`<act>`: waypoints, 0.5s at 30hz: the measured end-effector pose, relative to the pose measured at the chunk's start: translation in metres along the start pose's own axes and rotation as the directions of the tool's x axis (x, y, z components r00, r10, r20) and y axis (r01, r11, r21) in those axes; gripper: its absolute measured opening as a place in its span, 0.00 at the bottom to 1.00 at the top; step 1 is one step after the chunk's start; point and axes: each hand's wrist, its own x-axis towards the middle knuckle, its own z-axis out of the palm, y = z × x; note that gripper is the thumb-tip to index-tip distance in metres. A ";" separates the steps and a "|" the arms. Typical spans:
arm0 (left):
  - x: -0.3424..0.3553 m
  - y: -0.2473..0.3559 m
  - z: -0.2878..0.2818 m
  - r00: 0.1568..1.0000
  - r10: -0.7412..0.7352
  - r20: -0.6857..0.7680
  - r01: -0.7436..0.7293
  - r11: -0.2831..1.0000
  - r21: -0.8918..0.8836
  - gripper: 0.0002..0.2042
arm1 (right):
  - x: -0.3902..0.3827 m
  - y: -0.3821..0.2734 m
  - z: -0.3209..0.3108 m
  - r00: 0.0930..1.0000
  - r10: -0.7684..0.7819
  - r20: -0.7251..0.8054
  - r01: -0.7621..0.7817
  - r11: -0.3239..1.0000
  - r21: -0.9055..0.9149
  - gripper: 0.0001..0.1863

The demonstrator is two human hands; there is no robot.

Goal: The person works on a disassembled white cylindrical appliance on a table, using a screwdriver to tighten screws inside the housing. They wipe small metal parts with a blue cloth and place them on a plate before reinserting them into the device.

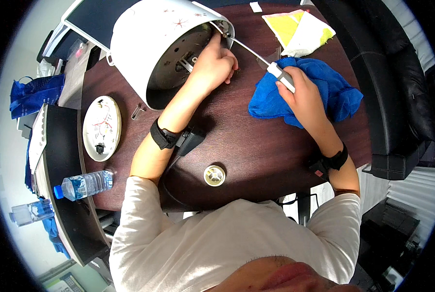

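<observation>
Head view: the right hand (302,100) is gripping a grey-and-white, metal-shafted screwdriver (281,76); apart, the left hand (213,66) is resting inside a white cylindrical housing (147,31) by the brown table's (258,151) far edge. Keeping the screwdriver straight should prevent slipping.

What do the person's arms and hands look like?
The left hand and right hand wear no gloves. The sleeves are short and white. Behind each hand is a black band with a dark box; the left box has a cable.
</observation>
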 end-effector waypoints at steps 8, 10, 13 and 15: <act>0.003 -0.006 0.003 0.999 0.031 -0.020 -0.030 0.999 0.039 0.43 | -0.004 0.001 0.010 0.985 0.128 0.120 -0.159 0.937 0.311 0.11; 0.003 -0.009 0.003 0.999 0.045 -0.024 -0.044 0.998 0.042 0.42 | -0.005 -0.001 0.011 0.967 0.157 0.201 -0.230 0.880 0.416 0.10; 0.005 -0.012 0.003 0.997 0.068 -0.035 -0.066 0.997 0.037 0.41 | -0.004 -0.002 0.006 0.839 0.229 0.494 -0.528 0.564 0.635 0.11; 0.006 -0.013 0.003 0.997 0.068 -0.035 -0.066 0.997 0.041 0.41 | -0.003 -0.004 0.001 0.750 0.219 0.624 -0.659 0.329 0.676 0.12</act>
